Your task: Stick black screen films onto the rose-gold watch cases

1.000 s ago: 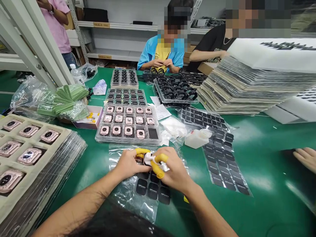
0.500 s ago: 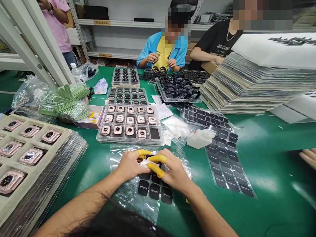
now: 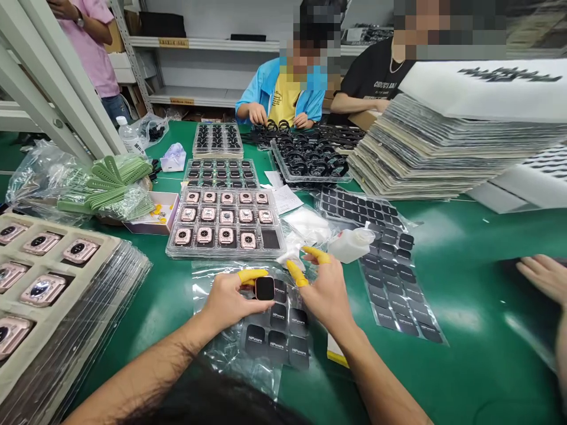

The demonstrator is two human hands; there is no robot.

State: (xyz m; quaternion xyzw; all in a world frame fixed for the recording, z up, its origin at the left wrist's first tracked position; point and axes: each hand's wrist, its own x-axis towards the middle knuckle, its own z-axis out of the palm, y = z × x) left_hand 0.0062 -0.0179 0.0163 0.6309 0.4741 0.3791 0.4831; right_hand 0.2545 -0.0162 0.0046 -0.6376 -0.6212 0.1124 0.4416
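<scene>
My left hand (image 3: 225,300) pinches a small square smartwatch body (image 3: 265,288), its black screen facing me. Yellow finger cots cover some of my fingers. My right hand (image 3: 326,289) has its thumb and forefinger apart, beside a crumpled white wipe (image 3: 291,255). Below both hands lies a clear film with black square stickers (image 3: 277,342) printed "HiFuture". Just beyond my hands, a clear plastic tray (image 3: 221,254) bears rows of pink watch bodies, with one vacant pocket at its front right corner.
At left stands a stack of trays (image 3: 128,265) with pink watches. A white plastic bottle (image 3: 352,243) and another sticker sheet (image 3: 398,289) lie to the right. Green straps (image 3: 110,186) and a tall stack of sheets (image 3: 425,147) stand farther back. Co-workers sit opposite; another hand (image 3: 544,274) shows at right.
My right hand has moved right, away from the watch, and the white wipe is off it. The watch screen now shows in my left hand. The co-worker in blue has lowered their hands.
</scene>
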